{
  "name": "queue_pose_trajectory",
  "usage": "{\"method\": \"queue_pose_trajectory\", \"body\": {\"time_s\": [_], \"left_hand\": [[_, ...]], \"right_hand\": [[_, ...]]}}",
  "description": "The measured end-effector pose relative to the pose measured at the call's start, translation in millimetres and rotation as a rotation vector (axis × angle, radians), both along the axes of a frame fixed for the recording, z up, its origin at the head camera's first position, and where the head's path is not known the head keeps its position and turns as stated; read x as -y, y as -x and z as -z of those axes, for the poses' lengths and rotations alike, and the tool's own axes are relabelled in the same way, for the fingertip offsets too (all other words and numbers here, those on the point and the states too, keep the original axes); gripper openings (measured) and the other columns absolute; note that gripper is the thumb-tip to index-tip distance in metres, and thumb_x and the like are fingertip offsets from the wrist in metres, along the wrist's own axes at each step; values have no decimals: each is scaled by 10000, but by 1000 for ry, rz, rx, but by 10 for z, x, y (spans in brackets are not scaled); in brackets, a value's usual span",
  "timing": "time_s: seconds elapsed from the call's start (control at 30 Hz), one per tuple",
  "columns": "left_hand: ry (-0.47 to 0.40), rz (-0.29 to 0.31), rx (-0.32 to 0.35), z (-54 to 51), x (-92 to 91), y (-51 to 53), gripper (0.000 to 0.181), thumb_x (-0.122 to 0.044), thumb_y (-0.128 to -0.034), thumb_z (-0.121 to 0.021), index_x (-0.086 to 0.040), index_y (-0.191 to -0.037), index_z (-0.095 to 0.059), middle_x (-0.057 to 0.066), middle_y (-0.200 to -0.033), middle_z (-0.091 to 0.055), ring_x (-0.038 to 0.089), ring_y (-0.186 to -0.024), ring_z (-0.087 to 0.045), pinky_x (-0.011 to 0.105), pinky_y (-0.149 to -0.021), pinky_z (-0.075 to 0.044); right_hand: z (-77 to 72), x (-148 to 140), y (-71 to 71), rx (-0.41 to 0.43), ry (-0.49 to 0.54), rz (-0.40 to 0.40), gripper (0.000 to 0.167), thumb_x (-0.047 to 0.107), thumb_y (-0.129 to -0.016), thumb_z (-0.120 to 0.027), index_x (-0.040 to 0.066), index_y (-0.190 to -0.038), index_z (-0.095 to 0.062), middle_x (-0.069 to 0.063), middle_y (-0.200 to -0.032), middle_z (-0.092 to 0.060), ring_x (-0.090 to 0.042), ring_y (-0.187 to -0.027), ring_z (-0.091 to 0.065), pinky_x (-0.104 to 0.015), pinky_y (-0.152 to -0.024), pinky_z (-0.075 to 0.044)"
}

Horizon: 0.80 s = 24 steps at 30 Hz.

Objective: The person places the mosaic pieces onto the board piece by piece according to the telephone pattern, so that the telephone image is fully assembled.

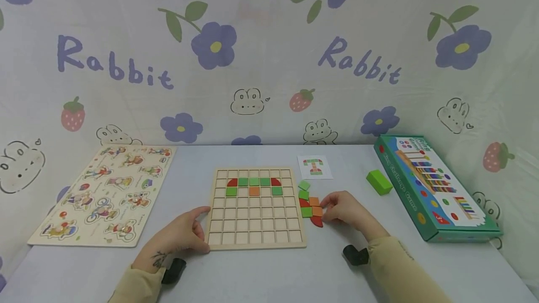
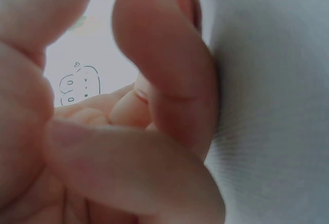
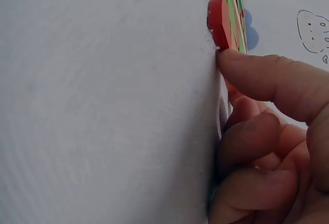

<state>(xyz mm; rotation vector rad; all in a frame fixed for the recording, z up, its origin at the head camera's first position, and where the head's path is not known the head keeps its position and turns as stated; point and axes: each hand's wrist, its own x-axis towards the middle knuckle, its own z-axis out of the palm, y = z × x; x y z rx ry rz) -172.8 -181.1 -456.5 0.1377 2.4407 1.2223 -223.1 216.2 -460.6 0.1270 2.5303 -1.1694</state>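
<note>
A wooden grid board (image 1: 257, 237) lies in the middle of the table. Red quarter-round pieces (image 1: 232, 183), green squares (image 1: 254, 182) and one orange square (image 1: 254, 191) sit in its upper cells. My left hand (image 1: 178, 234) is at the board's left edge, index fingertip and thumb touching it and spread apart. Right of the board, my right hand (image 1: 347, 212) has its fingertips against loose orange squares (image 1: 317, 211); I see no piece lifted. Beside these lie loose green squares (image 1: 306, 212) and a red quarter-round piece (image 3: 218, 22), near my thumb in the right wrist view.
Behind the loose pieces lies a white pattern card (image 1: 324, 173). A green block (image 1: 379, 182) and a green game box (image 1: 438, 191) are at the right. A wooden picture puzzle board (image 1: 105, 195) covers the left side. A printed cloth (image 1: 269, 60) hangs behind the table.
</note>
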Motion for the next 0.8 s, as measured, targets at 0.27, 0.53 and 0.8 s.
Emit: {"method": "queue_pose_trajectory", "body": {"time_s": [0.27,0.53,0.8], "left_hand": [[-4,8,-6,2,3,0,980,10,-559,-810,-14,-1404,-314,41,-622,-569,128,-520,-480,267,-489,-385],[-7,4,8,9,-3,-5,989,10,-558,-813,-16,-1409,-309,45,-629,-572,132,-526,-486,267,-496,-389],[-10,13,-5,-2,7,-3,984,6,-563,-814,-14,-1407,-308,44,-629,-569,134,-525,-486,270,-496,-389]], "right_hand": [[17,17,-10,-23,-28,8,236,77,-724,-701,59,-951,-640,-41,-686,-490,-167,-619,-462,-261,-547,-387],[-16,-98,-18,-7,-23,7,240,119,-756,-673,67,-987,-633,-52,-761,-540,-180,-696,-493,-268,-602,-423],[-190,180,54,-37,154,53,272,102,-774,-648,46,-1039,-624,-30,-696,-512,-161,-583,-455,-257,-521,-368]]}}
